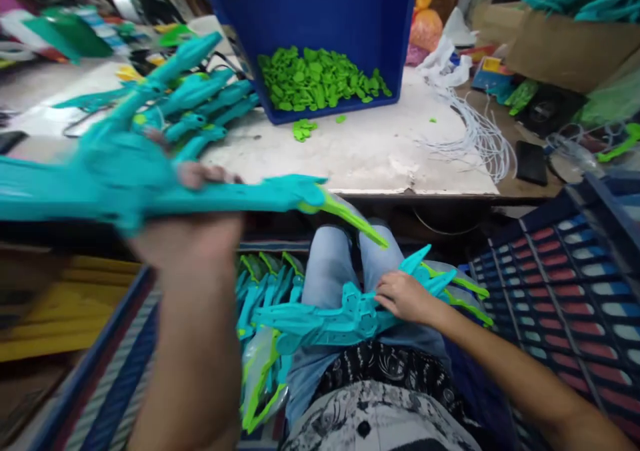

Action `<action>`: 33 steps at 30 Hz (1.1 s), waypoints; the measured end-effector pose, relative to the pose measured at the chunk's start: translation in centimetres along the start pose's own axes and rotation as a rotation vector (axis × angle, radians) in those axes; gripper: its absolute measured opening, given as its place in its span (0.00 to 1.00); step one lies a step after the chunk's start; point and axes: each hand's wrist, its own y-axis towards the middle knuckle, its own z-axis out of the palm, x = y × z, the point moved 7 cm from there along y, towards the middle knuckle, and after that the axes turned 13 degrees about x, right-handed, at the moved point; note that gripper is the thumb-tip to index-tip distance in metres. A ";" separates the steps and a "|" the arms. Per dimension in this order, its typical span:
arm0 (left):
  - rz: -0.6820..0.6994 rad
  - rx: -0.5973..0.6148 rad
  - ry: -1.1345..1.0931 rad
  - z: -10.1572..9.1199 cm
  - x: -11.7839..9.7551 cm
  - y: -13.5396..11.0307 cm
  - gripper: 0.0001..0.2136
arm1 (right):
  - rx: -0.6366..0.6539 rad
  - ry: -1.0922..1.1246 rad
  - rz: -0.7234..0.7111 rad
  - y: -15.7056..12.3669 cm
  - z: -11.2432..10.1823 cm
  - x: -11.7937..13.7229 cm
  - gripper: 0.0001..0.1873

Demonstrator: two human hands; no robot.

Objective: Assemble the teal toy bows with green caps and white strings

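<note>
My left hand [195,231] is raised at the left, its fingers wrapped round a long teal plastic toy part [125,177] with a green curved tip. Both are smeared by motion, and the part's left end runs out of view. Across my lap lies a second teal toy part [320,324], jointed in the middle, with green limbs at its ends, some of them under clear plastic. The fingers of my right hand [407,296] are closed on its right half. Several similar teal and green parts [265,291] lie to the left of my legs.
A tipped blue bin [325,11] with small green pieces [320,81] stands on the white tabletop [380,154]. Left of it is a pile of teal parts [200,97]. White ties [480,137] and a phone [531,162] lie right. A blue basket [565,277] stands beside me.
</note>
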 end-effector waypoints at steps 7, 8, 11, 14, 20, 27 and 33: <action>-0.338 -0.122 -0.569 0.7 17.3 -5.1 0.16 | -0.315 -0.172 0.066 4.7 -7.7 -0.2 0.32; -0.377 -0.150 -0.590 0.5 19.0 -5.8 0.15 | -0.196 -0.191 0.080 6.3 -7.2 -1.3 0.31; -0.636 -0.183 -0.464 -0.4 22.2 -8.7 0.14 | 0.066 -0.238 0.095 8.8 -5.3 -5.5 0.30; -0.938 0.134 -0.032 -1.1 22.3 -11.7 0.10 | 0.169 -0.297 0.069 7.8 -4.1 -9.4 0.30; -0.251 0.816 1.145 -0.3 18.3 -8.6 0.19 | 0.266 -0.117 -0.080 7.0 -6.1 -10.1 0.24; -0.070 1.092 1.747 -1.7 24.9 -8.0 0.42 | -0.340 -0.170 0.087 23.4 -18.9 -14.6 0.21; 0.266 0.998 1.821 -3.5 25.6 -9.0 0.33 | -0.677 0.013 0.503 34.3 -28.1 -29.9 0.32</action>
